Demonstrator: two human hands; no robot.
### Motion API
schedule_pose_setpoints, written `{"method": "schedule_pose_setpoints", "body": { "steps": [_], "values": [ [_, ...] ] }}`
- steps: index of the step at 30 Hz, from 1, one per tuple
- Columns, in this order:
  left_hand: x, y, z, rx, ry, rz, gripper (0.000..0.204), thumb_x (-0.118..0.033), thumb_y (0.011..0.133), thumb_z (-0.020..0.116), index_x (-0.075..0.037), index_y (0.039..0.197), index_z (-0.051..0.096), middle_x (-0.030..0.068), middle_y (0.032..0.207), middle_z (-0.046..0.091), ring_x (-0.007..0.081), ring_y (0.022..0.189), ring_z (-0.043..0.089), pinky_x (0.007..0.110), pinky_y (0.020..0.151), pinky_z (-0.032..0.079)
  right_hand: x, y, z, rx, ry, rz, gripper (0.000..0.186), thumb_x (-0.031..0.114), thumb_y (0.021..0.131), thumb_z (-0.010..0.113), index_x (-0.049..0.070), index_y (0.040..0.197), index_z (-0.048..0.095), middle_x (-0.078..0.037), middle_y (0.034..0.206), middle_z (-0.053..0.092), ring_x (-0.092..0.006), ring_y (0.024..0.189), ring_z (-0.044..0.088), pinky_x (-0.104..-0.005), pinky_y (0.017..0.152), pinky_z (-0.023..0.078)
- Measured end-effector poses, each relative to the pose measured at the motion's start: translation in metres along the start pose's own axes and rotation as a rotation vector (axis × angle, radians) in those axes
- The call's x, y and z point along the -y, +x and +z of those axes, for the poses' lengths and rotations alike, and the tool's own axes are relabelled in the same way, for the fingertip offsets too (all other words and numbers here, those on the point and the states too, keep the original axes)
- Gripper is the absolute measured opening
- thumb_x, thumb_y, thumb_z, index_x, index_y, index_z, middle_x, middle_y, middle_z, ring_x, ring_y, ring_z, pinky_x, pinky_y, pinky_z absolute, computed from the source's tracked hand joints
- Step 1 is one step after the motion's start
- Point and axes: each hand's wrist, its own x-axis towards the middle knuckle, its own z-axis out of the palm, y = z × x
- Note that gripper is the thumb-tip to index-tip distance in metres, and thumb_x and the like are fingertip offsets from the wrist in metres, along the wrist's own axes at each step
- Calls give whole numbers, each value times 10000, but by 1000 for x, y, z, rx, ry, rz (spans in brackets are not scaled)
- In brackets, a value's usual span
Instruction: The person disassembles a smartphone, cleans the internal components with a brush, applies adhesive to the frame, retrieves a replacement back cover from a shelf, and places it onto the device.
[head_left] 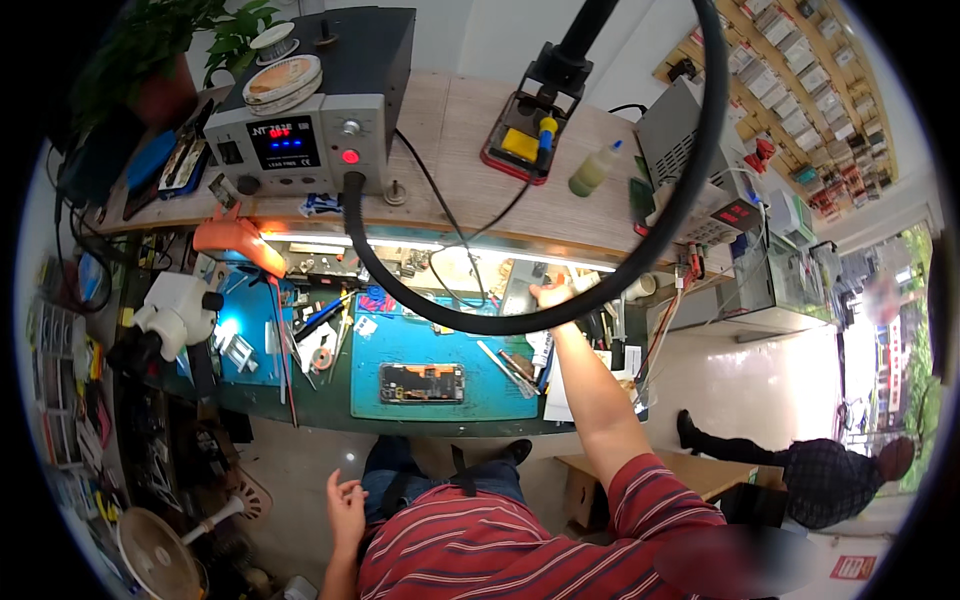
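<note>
An opened phone [422, 383] lies flat on the blue work mat [375, 345], its inner parts showing. My right arm stretches to the far side of the bench. There my right hand [551, 291] has its fingers curled beside a dark flat piece [518, 286]. What they hold, if anything, is too small to make out. Low in front of the bench, away from the mat, hangs my left hand [347, 505], fingers loosely apart and holding nothing. Tweezers and thin tools [508, 368] lie on the mat's right part.
A thick black hose [470, 327] loops across the bench from a soldering station [300, 150]. The shelf bears a soldering iron stand [525, 140] and a bottle [595, 170]. At left stand a microscope [175, 315] and an orange lamp [240, 243]. Another person [835, 480] is at far right.
</note>
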Motion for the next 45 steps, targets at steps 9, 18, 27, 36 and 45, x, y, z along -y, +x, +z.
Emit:
{"method": "schedule_pose_setpoints", "body": {
  "steps": [9, 18, 27, 36, 45],
  "values": [
    [-44, 73, -37, 204, 58, 112, 512, -62, 1026, 587, -17, 1501, 401, 120, 1182, 646, 166, 925, 690, 287, 828, 555, -2, -2, -63, -58, 528, -27, 228, 168, 848, 815, 18, 969, 692, -56, 758, 690, -144, 662, 679, -315, 571, 551],
    [-134, 77, 110, 562, 127, 380, 461, -64, 1026, 592, 15, 1459, 454, 144, 1227, 663, 187, 997, 702, 301, 861, 561, 26, -85, -132, -36, 780, 130, 103, 108, 966, 708, 25, 1001, 658, -40, 940, 692, -115, 800, 670, -285, 709, 615],
    [-198, 53, 228, 718, -320, 35, 373, -131, 1044, 624, 24, 1373, 543, 107, 1188, 699, 173, 1005, 703, 295, 831, 578, 53, -183, -189, 560, 1004, 305, 191, 155, 1009, 667, 29, 1150, 686, -70, 1064, 727, -186, 957, 718, -343, 853, 616],
    [-201, -18, 219, 627, -183, 322, 120, -40, 1011, 648, 29, 1106, 672, 104, 953, 757, 136, 836, 726, 269, 762, 583, 61, -260, -236, 437, 632, -26, 263, 203, 1000, 699, -33, 1117, 707, -69, 918, 744, -112, 797, 708, -262, 666, 569],
    [-190, -49, 208, 633, -147, 442, 189, -25, 1022, 628, 53, 1194, 634, 83, 1061, 736, 105, 906, 701, 268, 816, 591, 67, -287, -250, 373, 517, -147, 262, 230, 989, 700, -26, 1019, 745, -81, 784, 738, -94, 704, 692, -265, 625, 526]
  ]
}}
